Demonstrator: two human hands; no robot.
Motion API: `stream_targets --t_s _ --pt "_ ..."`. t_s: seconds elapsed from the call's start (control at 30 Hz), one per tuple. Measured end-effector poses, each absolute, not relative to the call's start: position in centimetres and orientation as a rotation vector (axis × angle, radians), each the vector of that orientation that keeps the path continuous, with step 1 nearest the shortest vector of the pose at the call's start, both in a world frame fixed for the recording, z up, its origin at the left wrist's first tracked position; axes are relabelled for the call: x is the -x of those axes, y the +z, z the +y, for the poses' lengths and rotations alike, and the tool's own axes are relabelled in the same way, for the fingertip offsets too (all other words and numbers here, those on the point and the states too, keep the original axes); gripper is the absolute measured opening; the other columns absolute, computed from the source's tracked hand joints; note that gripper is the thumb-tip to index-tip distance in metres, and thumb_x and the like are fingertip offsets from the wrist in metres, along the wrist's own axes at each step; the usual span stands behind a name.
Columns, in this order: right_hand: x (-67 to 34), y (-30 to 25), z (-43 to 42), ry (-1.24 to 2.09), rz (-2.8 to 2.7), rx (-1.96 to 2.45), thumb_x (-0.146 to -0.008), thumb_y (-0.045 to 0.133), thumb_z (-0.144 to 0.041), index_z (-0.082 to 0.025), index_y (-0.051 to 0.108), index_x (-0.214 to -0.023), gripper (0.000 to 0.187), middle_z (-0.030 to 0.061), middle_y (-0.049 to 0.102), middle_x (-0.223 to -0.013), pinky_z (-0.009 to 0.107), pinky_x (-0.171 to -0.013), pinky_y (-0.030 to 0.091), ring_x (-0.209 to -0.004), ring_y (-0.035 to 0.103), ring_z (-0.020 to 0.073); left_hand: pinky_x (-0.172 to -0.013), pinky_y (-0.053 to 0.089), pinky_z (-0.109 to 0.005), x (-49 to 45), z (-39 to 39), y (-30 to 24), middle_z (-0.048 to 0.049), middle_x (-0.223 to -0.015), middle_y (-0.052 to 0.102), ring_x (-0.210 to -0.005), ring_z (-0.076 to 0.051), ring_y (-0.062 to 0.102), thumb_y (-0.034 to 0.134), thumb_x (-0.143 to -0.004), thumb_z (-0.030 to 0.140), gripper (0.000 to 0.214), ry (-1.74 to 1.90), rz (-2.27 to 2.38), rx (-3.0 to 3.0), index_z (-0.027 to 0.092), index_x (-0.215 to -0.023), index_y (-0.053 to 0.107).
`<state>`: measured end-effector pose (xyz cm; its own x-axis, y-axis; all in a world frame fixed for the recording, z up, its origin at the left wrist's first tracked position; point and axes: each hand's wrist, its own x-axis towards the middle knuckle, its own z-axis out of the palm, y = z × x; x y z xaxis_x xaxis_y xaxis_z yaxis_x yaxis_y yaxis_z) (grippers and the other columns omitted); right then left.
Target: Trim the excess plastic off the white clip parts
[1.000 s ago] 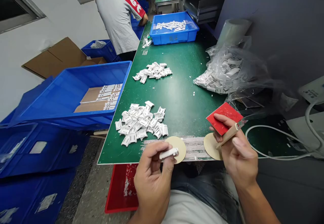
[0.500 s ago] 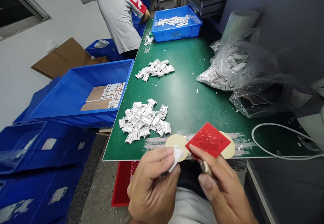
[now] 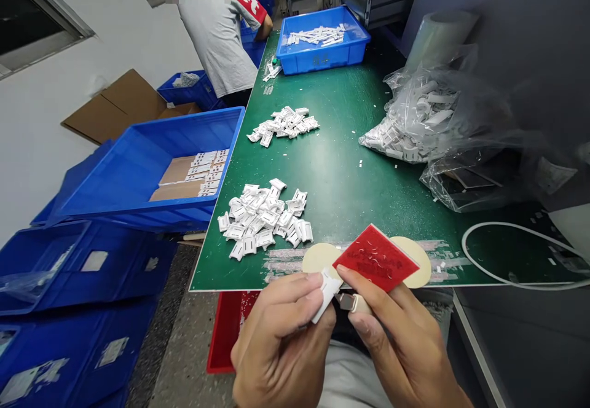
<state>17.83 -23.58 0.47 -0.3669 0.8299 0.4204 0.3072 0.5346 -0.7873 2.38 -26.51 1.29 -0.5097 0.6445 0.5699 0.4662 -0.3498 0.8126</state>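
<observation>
the left hand (image 3: 276, 340) pinched a white plastic clip (image 3: 326, 295), its long axis steeply tilted, just beside the right hand (image 3: 399, 346), closed on a red square pad (image 3: 375, 258).

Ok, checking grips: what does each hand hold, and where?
Left hand: a white plastic clip, pinched by its edge. Right hand: a red square pad by its lower edge, plus a small handled tool.

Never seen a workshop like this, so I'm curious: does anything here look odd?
Yes: the green bench mat has pale, scraped-looking streaks along its front edge, by the round beige pads, and small white bits lie scattered on it.
</observation>
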Motion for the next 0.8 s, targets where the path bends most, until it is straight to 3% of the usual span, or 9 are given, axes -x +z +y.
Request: stream_targets --t_s 0.37,0.5,0.63,0.8 --pt "-17.6 0.7 -23.5 0.610 -1.936 0.982 -0.111 0.059 -0.020 -0.023 0.064 -0.151 0.040 0.0138 0.078 -0.138 0.038 -0.114 0.058 -0.128 0.075 0.0252 -0.087 0.070 -0.032 -1.5 -26.4 0.8 -0.0003 -0.108 0.086 -0.094 -0.019 0.083 0.085 -0.080 -0.005 0.037 1.958 1.661 -1.683 0.023 -0.103 0.080" --pt "-17.3 0.7 -23.2 0.565 -1.906 1.025 -0.111 0.059 -0.020 -0.018 0.069 -0.144 0.034 0.0137 0.080 -0.132 0.032 -0.111 0.058 -0.125 0.077 0.0222 -0.085 0.071 -0.034 -1.3 -26.4 0.7 -0.0020 -0.107 0.086 -0.094 -0.020 0.084 0.083 -0.079 -0.008 0.035 1.942 1.646 -1.729 0.020 -0.101 0.078" --pt "-17.2 0.7 -22.7 0.546 -1.804 1.148 -0.111 0.060 -0.023 -0.021 0.076 -0.134 0.027 0.0079 0.083 -0.125 0.022 -0.106 0.057 -0.112 0.080 0.0166 -0.085 0.070 -0.030 -1.6 -26.5 1.2 0.0013 -0.100 0.084 -0.088 -0.016 0.083 0.083 -0.078 -0.006 0.031 1.959 1.715 -1.738 0.020 -0.094 0.075" --pt "-17.4 0.3 -22.8 0.610 -1.783 1.179 -0.111 0.061 -0.026 -0.022 0.075 -0.137 0.030 0.0058 0.082 -0.128 0.019 -0.110 0.055 -0.116 0.079 0.0145 -0.086 0.069 -0.030 -2.2 -26.3 1.4 0.0022 -0.101 0.085 -0.088 -0.016 0.082 0.083 -0.078 -0.005 0.035 1.953 1.676 -1.656 0.023 -0.097 0.075"
